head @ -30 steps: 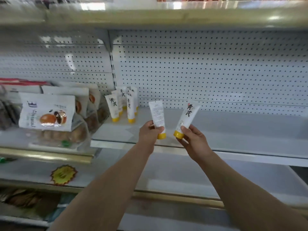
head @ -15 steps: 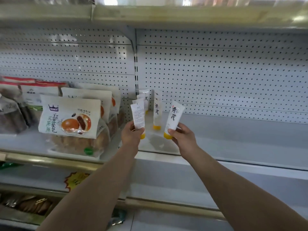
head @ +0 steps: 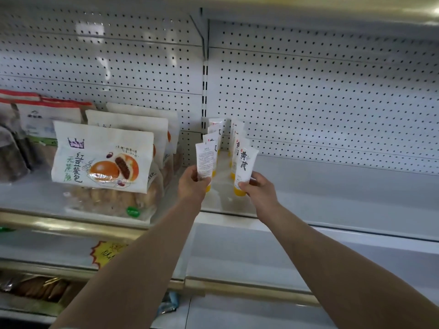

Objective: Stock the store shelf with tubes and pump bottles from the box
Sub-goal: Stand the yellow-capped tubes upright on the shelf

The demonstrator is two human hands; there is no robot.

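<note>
My left hand (head: 193, 185) grips a white tube with a yellow cap (head: 206, 161), cap down, its printed back facing me. A second white tube (head: 245, 168) with black characters is pinched near its yellow cap by my right hand (head: 259, 189). Both tubes are upright just above the white shelf (head: 332, 198), at the front of two rows of the same tubes (head: 215, 134) that stand against the pegboard back. The box is out of view.
Bags of red-bean buns (head: 104, 162) stand on the neighbouring shelf to the left, close to my left hand. A gold rail (head: 71, 224) edges that shelf. To the right the white shelf stretches bare. Lower shelves and a yellow price star (head: 107, 252) lie below.
Both hands have carried their tubes forward and left, up to the front of the two tube rows. The view has come closer to the shelf.
</note>
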